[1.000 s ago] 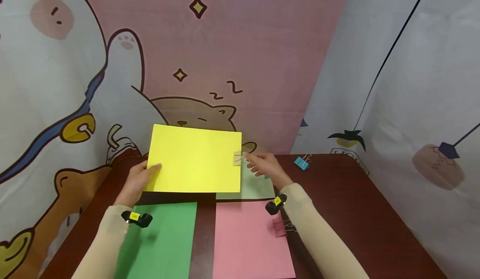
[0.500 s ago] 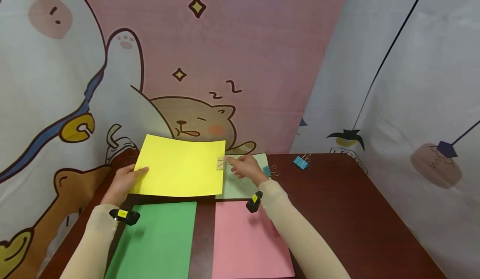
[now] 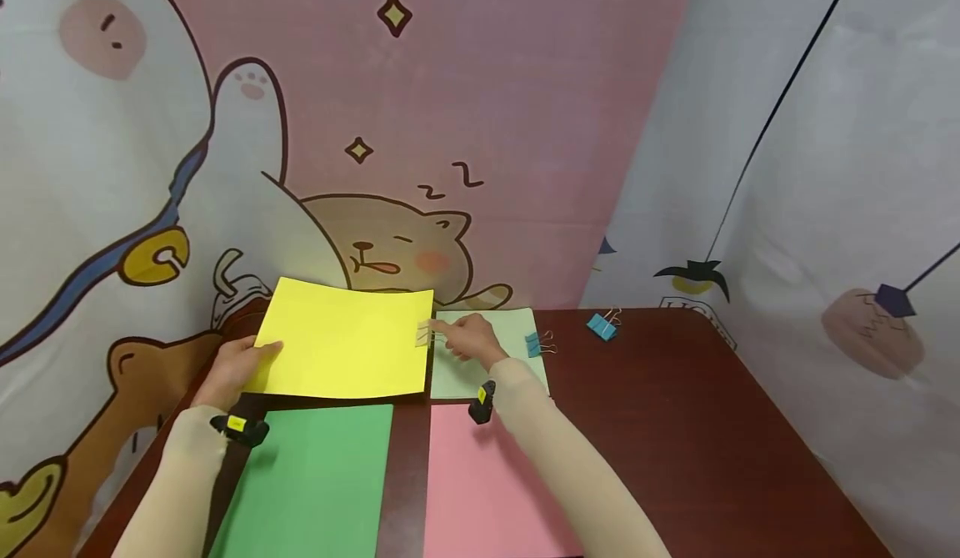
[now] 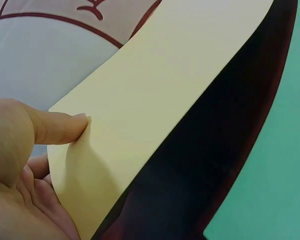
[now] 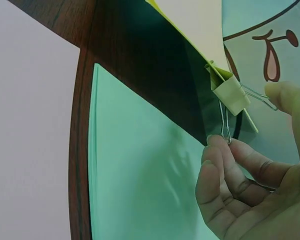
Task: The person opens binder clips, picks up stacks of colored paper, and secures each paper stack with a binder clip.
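- I see the yellow paper (image 3: 337, 341) tilted up over the table (image 3: 675, 424), beyond the green paper (image 3: 315, 475).
- The left hand (image 3: 232, 368) grips its left edge, thumb on top.
- The right hand (image 3: 474, 339) pinches the wire handles of the yellow clip (image 5: 232, 95), which straddles the opposite edge.
- Behind that hand I make out pale green paper (image 3: 453, 384) bearing a blue clip (image 3: 534, 344).
- Pink paper (image 3: 487, 491) lies nearer me.

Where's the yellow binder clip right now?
In the head view, the yellow binder clip is on the right edge of the yellow paper, just left of the pale green paper, with the right hand pinching it.
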Motion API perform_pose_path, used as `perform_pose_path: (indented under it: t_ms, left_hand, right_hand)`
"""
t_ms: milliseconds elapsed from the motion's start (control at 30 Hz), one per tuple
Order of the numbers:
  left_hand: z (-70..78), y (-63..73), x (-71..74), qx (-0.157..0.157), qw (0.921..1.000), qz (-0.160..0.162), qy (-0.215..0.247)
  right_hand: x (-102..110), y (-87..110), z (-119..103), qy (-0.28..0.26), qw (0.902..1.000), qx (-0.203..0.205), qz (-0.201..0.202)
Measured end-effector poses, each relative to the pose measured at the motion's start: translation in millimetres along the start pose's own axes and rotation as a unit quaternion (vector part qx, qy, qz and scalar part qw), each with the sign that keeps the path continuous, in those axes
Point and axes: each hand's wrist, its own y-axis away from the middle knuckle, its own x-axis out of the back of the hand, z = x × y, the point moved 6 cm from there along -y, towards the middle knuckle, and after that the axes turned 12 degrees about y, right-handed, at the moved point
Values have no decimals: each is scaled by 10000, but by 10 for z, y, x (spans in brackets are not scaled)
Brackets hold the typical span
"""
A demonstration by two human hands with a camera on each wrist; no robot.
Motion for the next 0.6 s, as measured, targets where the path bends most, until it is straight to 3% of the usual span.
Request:
perform_pose_path:
  t_ms: [367, 600]
  left_hand:
    - [-132, -96, 121, 173, 9996, 139, -173]
    - [-176, -146, 181, 238, 9994, 108, -238]
  right_hand:
    - [-227, -122, -94, 874, 9961, -93, 109]
    - [-297, -153, -123, 1048, 9942, -234, 41]
